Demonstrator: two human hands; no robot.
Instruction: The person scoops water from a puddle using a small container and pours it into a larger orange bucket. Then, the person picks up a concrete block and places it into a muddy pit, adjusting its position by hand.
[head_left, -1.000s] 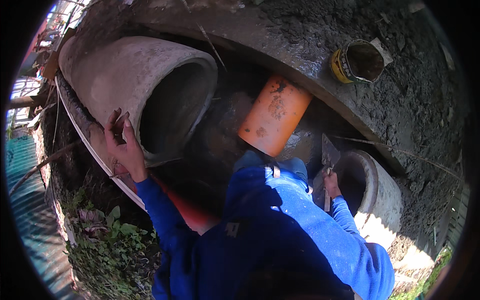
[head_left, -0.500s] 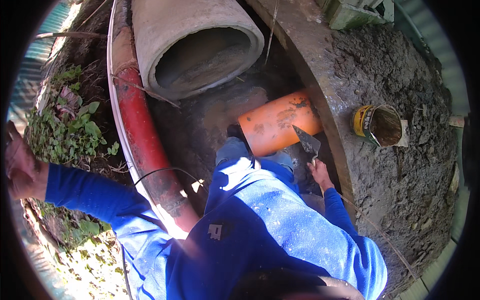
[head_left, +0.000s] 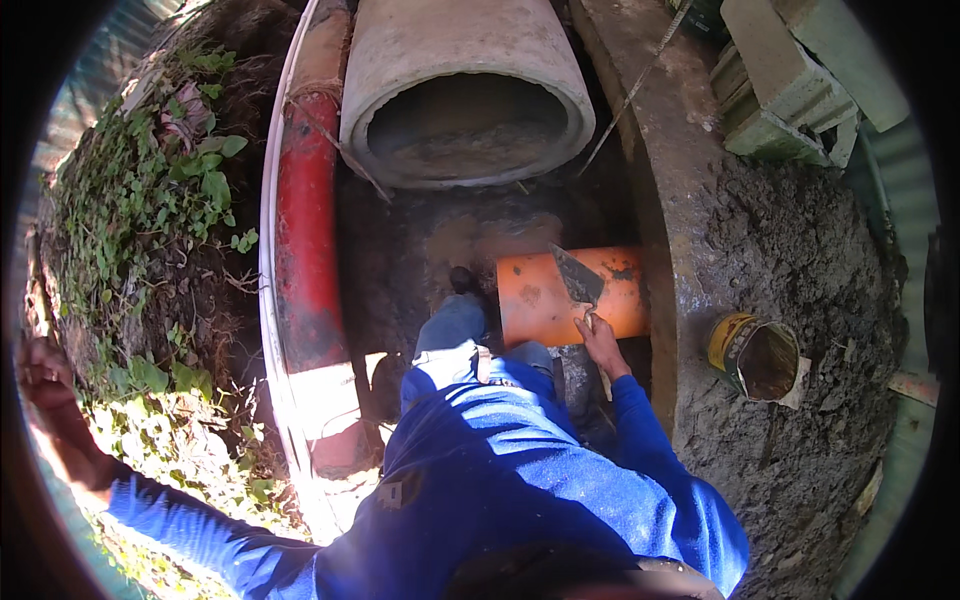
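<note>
My right hand (head_left: 602, 346) is closed round the handle of a pointed trowel (head_left: 579, 281). Its grey blade points up and left, over a short orange pipe (head_left: 528, 300) with dark mud stains. That pipe lies crosswise in the trench by my feet, its right end against the concrete wall. My left hand (head_left: 50, 378) is stretched far out to the left, near the plant-covered bank. In shade at the picture's rim, its fingers look loosely bent and apart, with nothing visible in them.
A large concrete pipe (head_left: 465, 178) opens toward me ahead. Along the left run a red pipe (head_left: 306, 225) and a thin white pipe (head_left: 268, 240). On the right, a concrete wall edge (head_left: 655, 200) borders mud holding an opened can (head_left: 735, 345) and concrete blocks (head_left: 775, 100).
My right hand has brought the trowel up and left, over the orange pipe. My left hand has dropped lower in the picture. The view has shifted, so the concrete pipe now appears farther right.
</note>
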